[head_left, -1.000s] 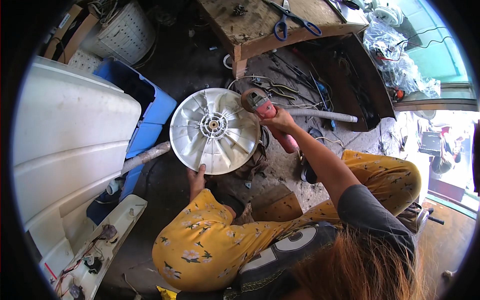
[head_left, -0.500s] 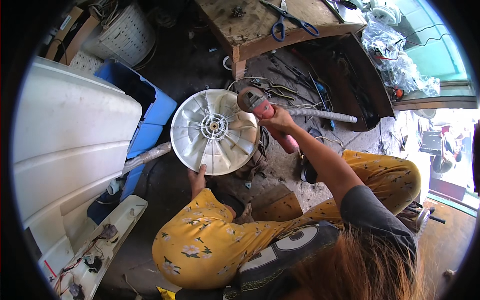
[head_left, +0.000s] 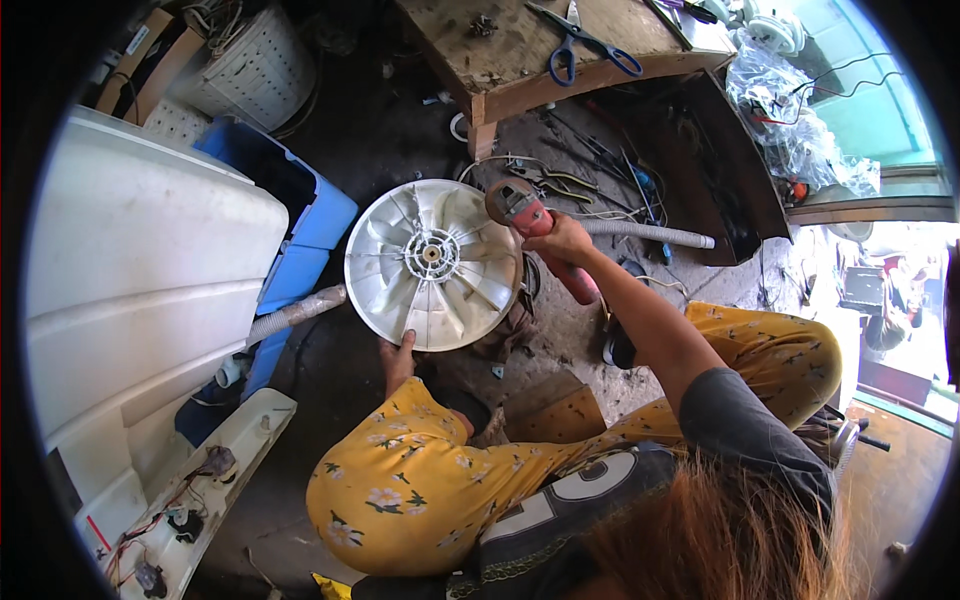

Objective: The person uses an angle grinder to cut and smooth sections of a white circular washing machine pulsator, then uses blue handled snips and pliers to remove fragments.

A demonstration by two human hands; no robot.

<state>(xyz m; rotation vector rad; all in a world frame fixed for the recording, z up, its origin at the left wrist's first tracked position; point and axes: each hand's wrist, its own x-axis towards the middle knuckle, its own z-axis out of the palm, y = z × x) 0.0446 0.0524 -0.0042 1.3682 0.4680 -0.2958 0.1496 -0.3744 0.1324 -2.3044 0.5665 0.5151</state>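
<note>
Two hands are used: the round white fan wheel (head_left: 432, 262) is gripped underneath by the left hand (head_left: 397, 357), and the red grinder (head_left: 545, 240) is clamped in the right hand (head_left: 562, 238).

There is one round white ribbed plastic disc (head_left: 432, 262), one red angle grinder (head_left: 540, 235), and two hands, the left hand (head_left: 398, 358) and the right hand (head_left: 560, 240). There is one wooden bench (head_left: 520, 60) with one pair of blue-handled scissors (head_left: 585, 42) on it. Also seen are one grey ribbed hose (head_left: 650, 234), one white perforated basket (head_left: 250, 70), one blue plastic box (head_left: 290, 210) and one large white appliance casing (head_left: 140, 270).
</note>
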